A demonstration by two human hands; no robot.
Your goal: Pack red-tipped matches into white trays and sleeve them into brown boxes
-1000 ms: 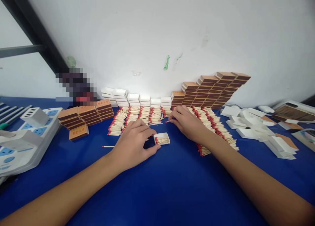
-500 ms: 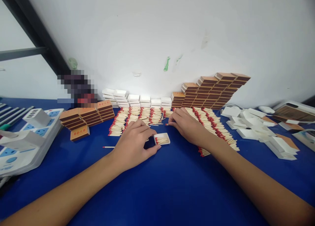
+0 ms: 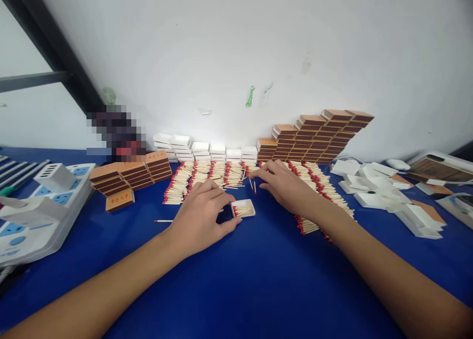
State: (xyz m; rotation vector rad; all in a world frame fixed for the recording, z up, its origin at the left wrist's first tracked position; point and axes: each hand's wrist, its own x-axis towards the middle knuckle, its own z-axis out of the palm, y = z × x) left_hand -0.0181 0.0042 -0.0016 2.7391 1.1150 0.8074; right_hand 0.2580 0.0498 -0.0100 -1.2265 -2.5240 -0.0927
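Note:
A small white tray (image 3: 248, 204) with red-tipped matches in it lies on the blue table. My left hand (image 3: 207, 213) rests at its left side, thumb and fingers apart around its near left corner, touching the tray. My right hand (image 3: 278, 184) is spread behind and right of the tray, its fingertips by two loose matches (image 3: 253, 184); nothing shows in its grip. Rows of matches (image 3: 199, 174) lie behind my left hand, and more rows (image 3: 314, 181) lie partly under my right hand and forearm. A single match (image 3: 163, 221) lies left of my left hand.
White trays (image 3: 201, 148) are stacked along the wall. Brown matchboxes stand in a stepped stack (image 3: 314, 139) at the back right and a lower one (image 3: 135, 174) at left. A power strip (image 3: 55, 235) sits far left; loose white trays (image 3: 384, 186) lie at right.
My right hand has opened its fingers and shifted slightly right, and loose matches now show beside its fingertips. My left hand and the tray stay in place.

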